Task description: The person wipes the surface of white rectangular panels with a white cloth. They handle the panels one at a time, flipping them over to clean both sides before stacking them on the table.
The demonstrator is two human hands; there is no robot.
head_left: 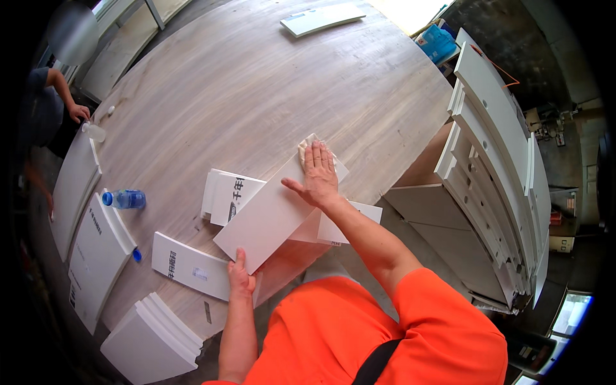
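Our left hand (240, 274) pinches the white panel's (269, 218) near edge, steadying it; right hand (319, 173), fingers together, presses a cloth (307, 145) flat on it.

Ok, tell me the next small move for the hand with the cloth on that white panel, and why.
Probably draw the right hand and the cloth under it back along the white panel toward the left hand. The cloth sits at the panel's far end, the rest of the face lies between the hands, and the left hand pins the near corner on the wooden table.
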